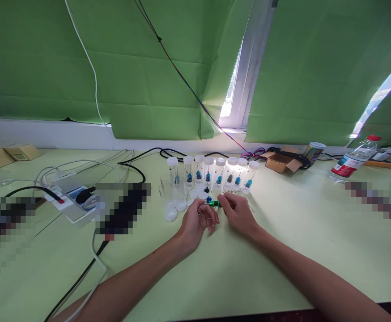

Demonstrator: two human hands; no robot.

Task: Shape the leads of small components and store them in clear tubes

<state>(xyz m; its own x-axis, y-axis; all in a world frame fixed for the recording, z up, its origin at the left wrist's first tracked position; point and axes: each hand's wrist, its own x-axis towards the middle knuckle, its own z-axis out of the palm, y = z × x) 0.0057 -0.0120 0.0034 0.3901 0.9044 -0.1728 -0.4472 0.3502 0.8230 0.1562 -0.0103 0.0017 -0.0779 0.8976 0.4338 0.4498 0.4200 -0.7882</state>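
Observation:
My right hand (238, 213) pinches the end of a small screwdriver (214, 203) with a shiny green handle. Its thin metal shaft points left towards my left hand (198, 223), whose thumb and fingers are curled together at the tip. Whatever small piece those fingers hold is mostly hidden. Just beyond the hands, a small blue part (209, 199) and a black part (206, 190) rest near loose white caps (170, 212). Behind them stands a row of several clear tubes (218, 172) with white lids, most showing blue parts with thin wires inside.
Open clear tubes (178, 192) stand left of the hands. Farther left lie a white power strip (78, 203) and cables. A small cardboard box (281, 161) with black cable, a can (313, 153) and a plastic bottle (353, 161) are at right. Green blinds hang behind the table.

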